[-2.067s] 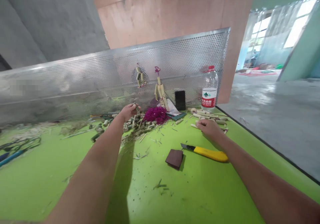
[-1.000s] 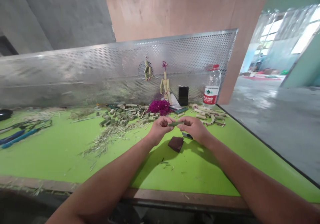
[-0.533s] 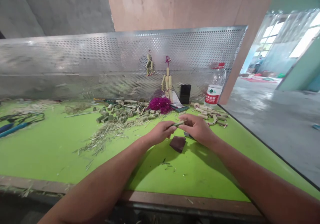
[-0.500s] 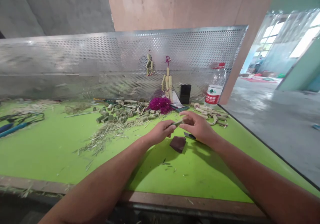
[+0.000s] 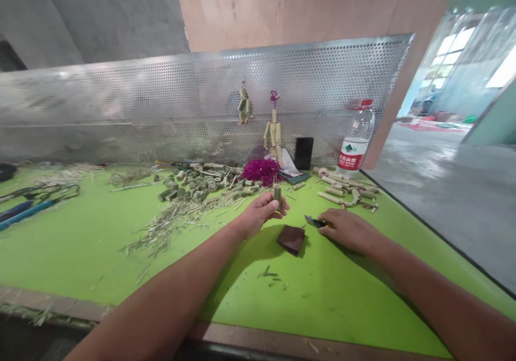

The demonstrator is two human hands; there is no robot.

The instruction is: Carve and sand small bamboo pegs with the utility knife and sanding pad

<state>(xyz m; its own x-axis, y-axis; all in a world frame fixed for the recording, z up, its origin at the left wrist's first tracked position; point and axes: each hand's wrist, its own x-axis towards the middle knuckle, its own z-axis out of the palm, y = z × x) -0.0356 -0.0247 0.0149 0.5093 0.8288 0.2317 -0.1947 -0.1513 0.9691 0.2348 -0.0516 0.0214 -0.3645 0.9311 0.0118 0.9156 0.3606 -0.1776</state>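
Note:
My left hand (image 5: 260,214) grips a short green bamboo piece (image 5: 278,193) between thumb and fingers, holding it upright above the table. On the right, my right hand (image 5: 349,231) is closed over a utility knife (image 5: 315,222); its blade points left and the palm hides most of the handle. Between the two hands lies a folded dark brown square, seemingly sandpaper (image 5: 291,239), flat on the green tabletop (image 5: 342,296). Small green shavings (image 5: 271,276) are scattered nearer to me.
Cut bamboo pieces (image 5: 199,183) and a heap of shavings (image 5: 165,225) spread left of centre. Behind are magenta cord (image 5: 260,172), a jointed bamboo figure (image 5: 274,132), a black phone (image 5: 303,153) and a plastic bottle (image 5: 350,154). More bamboo parts (image 5: 334,190) lie at right.
My right hand has left the bamboo piece, moving right and down onto the utility knife. My left hand has turned the bamboo piece from lying sideways to upright.

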